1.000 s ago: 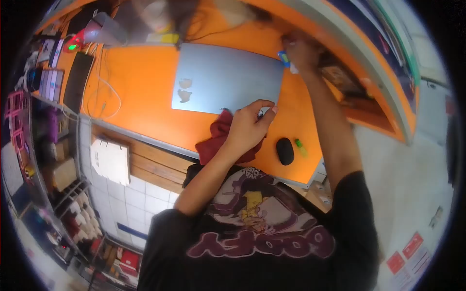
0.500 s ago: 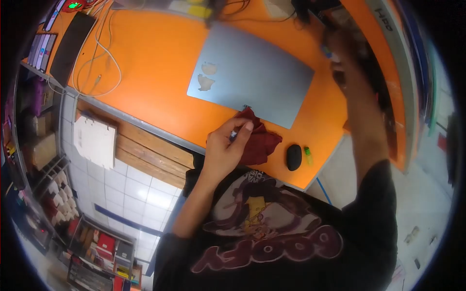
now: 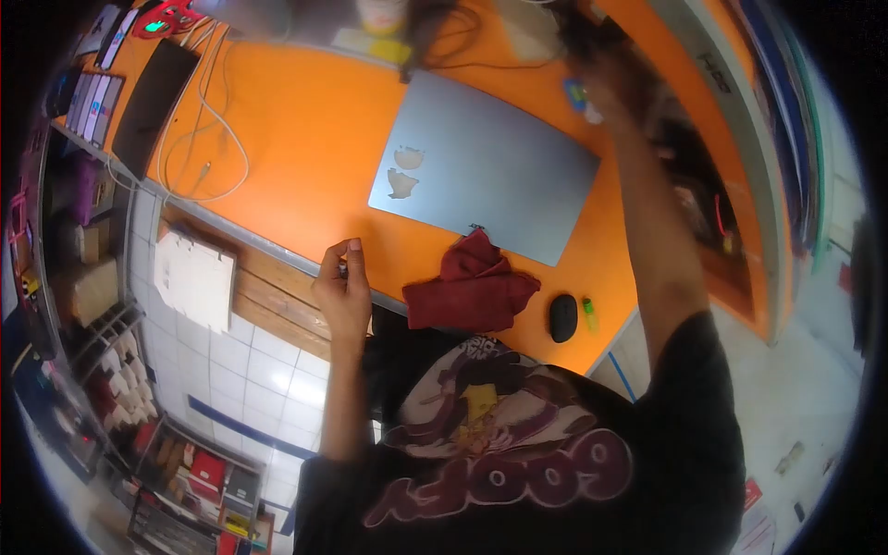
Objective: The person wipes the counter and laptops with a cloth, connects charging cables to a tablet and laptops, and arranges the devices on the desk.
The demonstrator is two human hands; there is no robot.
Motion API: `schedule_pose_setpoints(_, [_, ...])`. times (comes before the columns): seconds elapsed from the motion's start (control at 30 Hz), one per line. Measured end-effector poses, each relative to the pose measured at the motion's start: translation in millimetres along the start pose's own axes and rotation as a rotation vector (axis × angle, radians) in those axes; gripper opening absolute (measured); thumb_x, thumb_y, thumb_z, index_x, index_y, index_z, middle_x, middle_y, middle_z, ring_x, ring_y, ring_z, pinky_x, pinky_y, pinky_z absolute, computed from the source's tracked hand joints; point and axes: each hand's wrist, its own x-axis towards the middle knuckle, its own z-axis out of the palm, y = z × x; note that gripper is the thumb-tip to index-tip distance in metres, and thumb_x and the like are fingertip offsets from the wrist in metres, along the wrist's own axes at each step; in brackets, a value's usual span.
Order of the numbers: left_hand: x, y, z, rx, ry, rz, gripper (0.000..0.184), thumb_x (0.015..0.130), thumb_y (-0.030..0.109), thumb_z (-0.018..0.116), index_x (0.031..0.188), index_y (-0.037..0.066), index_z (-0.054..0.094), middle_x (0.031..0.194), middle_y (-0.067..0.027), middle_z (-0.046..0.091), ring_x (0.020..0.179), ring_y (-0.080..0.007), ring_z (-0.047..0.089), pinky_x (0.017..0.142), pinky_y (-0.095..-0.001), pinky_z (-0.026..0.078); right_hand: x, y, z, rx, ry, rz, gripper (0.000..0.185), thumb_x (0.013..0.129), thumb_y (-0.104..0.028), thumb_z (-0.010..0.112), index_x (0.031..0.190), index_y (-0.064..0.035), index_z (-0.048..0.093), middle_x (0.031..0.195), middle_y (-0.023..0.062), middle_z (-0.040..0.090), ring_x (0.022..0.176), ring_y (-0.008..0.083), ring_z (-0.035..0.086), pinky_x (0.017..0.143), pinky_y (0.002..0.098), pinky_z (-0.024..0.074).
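Overlooking white tiles (image 3: 227,381), the orange desk (image 3: 296,129) shines; left hand (image 3: 344,289) grips something small (image 3: 343,269), right hand (image 3: 612,83) something blue (image 3: 575,93).

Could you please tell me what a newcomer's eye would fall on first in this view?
Most likely the bright orange tabletop, with a closed silver-blue laptop lying askew near its middle. Next comes the crumpled dark red cloth by the laptop's near edge. The right hand, stretched to the far right, also stands out, with a small blue-and-white item too blurred to name.
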Motion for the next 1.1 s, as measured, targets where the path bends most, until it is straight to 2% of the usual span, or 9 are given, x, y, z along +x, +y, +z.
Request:
schedule_pose_setpoints(0.07, [0, -2, 2, -0.01, 0.018, -0.002, 0.03, 0.099, 0.026, 0.062, 0.098, -0.003, 0.069, 0.066, -0.0048, 0.06, 0.061, -0.0084, 0.05, 0.053, -0.0264, 0.041, -12, -4, -13, -0.144, -0.022, 0.034, 0.047, 0.089, -0.04, 0.065, 0.132, -0.0221, 0.062, 0.129, 0.012, 0.064, 0.118, 0.0312, 0.061, 0.1, 0.0436, 0.0476])
schedule_pose_setpoints(0.17, [-3, 0, 13, -0.05, 0.0, -0.017, 0.029, 0.099, 0.025, 0.062, 0.097, -0.003, 0.069, 0.064, -0.0039, 0.058, 0.059, -0.0078, 0.049, 0.052, -0.026, 0.04, -32, 19, -22, -0.23, 0.209, -0.208, 0.039, 0.093, -0.039, 0.059, 0.128, -0.0222, 0.065, 0.128, 0.0132, 0.064, 0.118, 0.031, 0.061, 0.099, 0.0454, 0.0483])
schedule_pose_setpoints(0.3, [-9, 6, 16, 0.003, -0.133, -0.027, 0.026, 0.098, 0.022, 0.063, 0.096, -0.003, 0.069, 0.059, -0.0036, 0.055, 0.055, -0.0074, 0.047, 0.05, -0.0263, 0.038, -29, 21, -46, -0.165, 0.257, -0.022, 0.05, 0.1, -0.047, 0.039, 0.132, -0.0141, 0.06, 0.124, 0.0165, 0.064, 0.114, 0.0335, 0.062, 0.092, 0.0424, 0.05])
schedule_pose_setpoints(0.37, [-12, 12, 16, 0.011, -0.134, -0.001, 0.026, 0.098, 0.022, 0.064, 0.095, -0.004, 0.069, 0.058, -0.0042, 0.054, 0.055, -0.0077, 0.046, 0.049, -0.0268, 0.038, -22, 22, -50, -0.166, 0.375, -0.004, 0.05, 0.1, -0.048, 0.039, 0.132, -0.0155, 0.06, 0.126, 0.0165, 0.064, 0.116, 0.0342, 0.061, 0.093, 0.0451, 0.049])
schedule_pose_setpoints(0.47, [-18, 21, 11, 0.002, -0.13, 0.007, 0.025, 0.097, 0.021, 0.064, 0.095, -0.004, 0.069, 0.058, -0.0058, 0.054, 0.053, -0.0084, 0.046, 0.049, -0.0278, 0.039, -15, 25, -40, -0.093, 0.25, 0.119, 0.052, 0.1, -0.052, 0.038, 0.132, -0.0165, 0.06, 0.129, 0.0174, 0.062, 0.119, 0.0356, 0.059, 0.097, 0.0479, 0.0462])
schedule_pose_setpoints(0.73, [-15, 9, 2, 0.096, -0.183, -0.061, 0.03, 0.096, 0.025, 0.065, 0.099, -0.005, 0.069, 0.066, -0.0158, 0.063, 0.055, -0.0153, 0.055, 0.053, -0.0314, 0.045, -28, 31, -30, -0.102, 0.202, -0.003, 0.042, 0.094, -0.037, 0.05, 0.127, -0.0134, 0.06, 0.116, 0.0191, 0.065, 0.108, 0.0374, 0.063, 0.093, 0.0497, 0.0493])
schedule_pose_setpoints(0.87, [32, 7, 32, 0.227, 0.006, 0.246, 0.033, 0.095, 0.03, 0.065, 0.102, -0.003, 0.07, 0.08, -0.0194, 0.068, 0.067, -0.026, 0.064, 0.06, -0.0353, 0.05, -98, 2, -70, -0.109, 0.198, -0.167, 0.038, 0.09, -0.03, 0.056, 0.124, -0.0118, 0.06, 0.11, 0.02, 0.067, 0.103, 0.0382, 0.065, 0.09, 0.0506, 0.0508])
schedule_pose_setpoints(0.97, [68, 1, 51, 0.312, 0.038, 0.38, 0.035, 0.094, 0.031, 0.066, 0.102, -0.003, 0.07, 0.084, -0.0189, 0.068, 0.075, -0.0298, 0.066, 0.063, -0.0364, 0.052, -179, -20, -98, -0.043, -0.25, 0.155, 0.037, 0.091, -0.03, 0.057, 0.123, -0.011, 0.059, 0.106, 0.0193, 0.068, 0.1, 0.0391, 0.066, 0.086, 0.0523, 0.0523])
schedule_pose_setpoints(1.1, [88, 38, 66, 0.211, -0.164, 0.333, 0.038, 0.091, 0.032, 0.07, 0.096, -0.005, 0.067, 0.077, -0.0164, 0.067, 0.07, -0.0276, 0.067, 0.063, -0.0366, 0.052, -296, 8, -48, 0.298, -0.284, 0.372, 0.037, 0.09, -0.038, 0.061, 0.113, -0.0087, 0.065, 0.102, 0.0175, 0.069, 0.094, 0.0383, 0.067, 0.084, 0.0477, 0.053])
